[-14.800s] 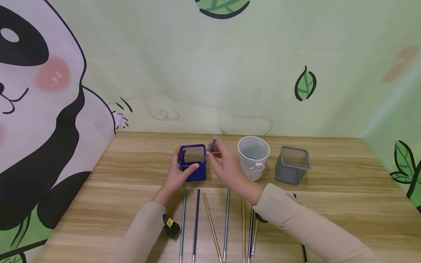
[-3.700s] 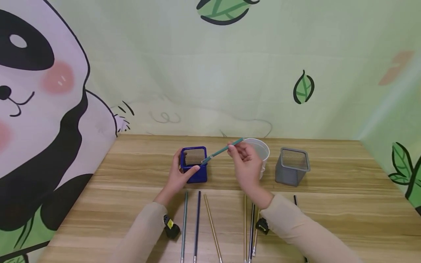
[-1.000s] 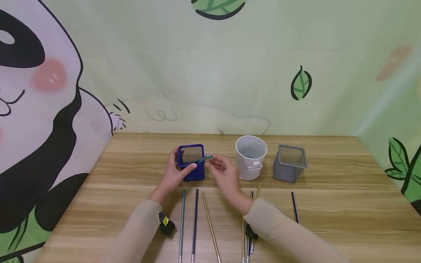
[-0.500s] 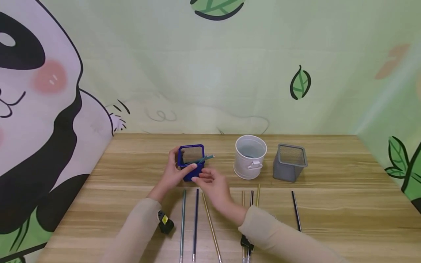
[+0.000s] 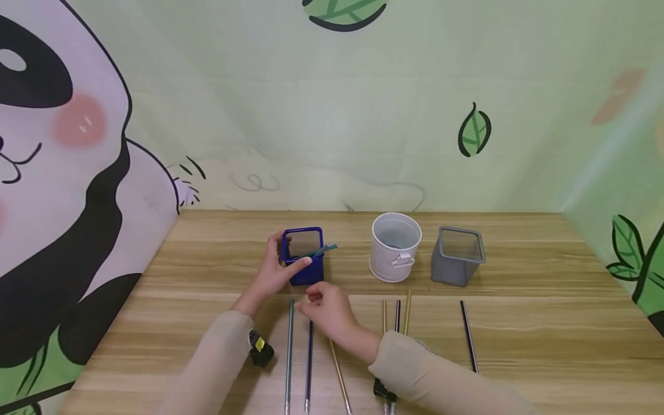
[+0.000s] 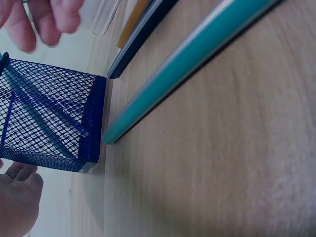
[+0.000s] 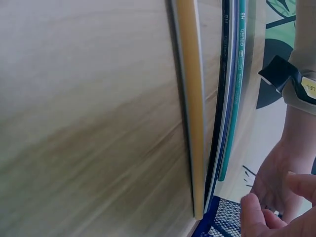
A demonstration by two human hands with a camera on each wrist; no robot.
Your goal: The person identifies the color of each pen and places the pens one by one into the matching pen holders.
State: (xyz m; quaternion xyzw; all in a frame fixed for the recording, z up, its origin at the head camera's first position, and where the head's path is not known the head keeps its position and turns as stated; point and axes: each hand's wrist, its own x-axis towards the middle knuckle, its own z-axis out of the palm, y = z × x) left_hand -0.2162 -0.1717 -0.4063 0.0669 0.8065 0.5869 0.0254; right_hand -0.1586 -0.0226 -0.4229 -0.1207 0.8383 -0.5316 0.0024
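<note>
My left hand (image 5: 271, 276) grips a blue mesh pencil cup (image 5: 307, 274) by its sides, the thumb across its front. Two green pencils (image 5: 325, 249) lean out over the cup's right rim; their lower ends show through the mesh in the left wrist view. My right hand (image 5: 329, 310) hovers just in front of the cup, fingers loosely bent and holding nothing. Its fingertips are close to the top end of a green pencil (image 5: 289, 357) on the table. Beneath this hand lie a dark blue pencil (image 5: 309, 369) and a gold pencil (image 5: 340, 377), partly covered.
Right of the cup stand a white bucket (image 5: 386, 262) and a grey mesh cup (image 5: 452, 271). Nearer the front lie gold pencils (image 5: 407, 311) and a black pencil (image 5: 397, 316), partly under the right sleeve. Another black pencil (image 5: 469, 337) lies farther right.
A green pencil from the table's middle now leans in the blue cup, released by my right hand. That hand has since moved down and left to the pencils. My left hand keeps its hold.
</note>
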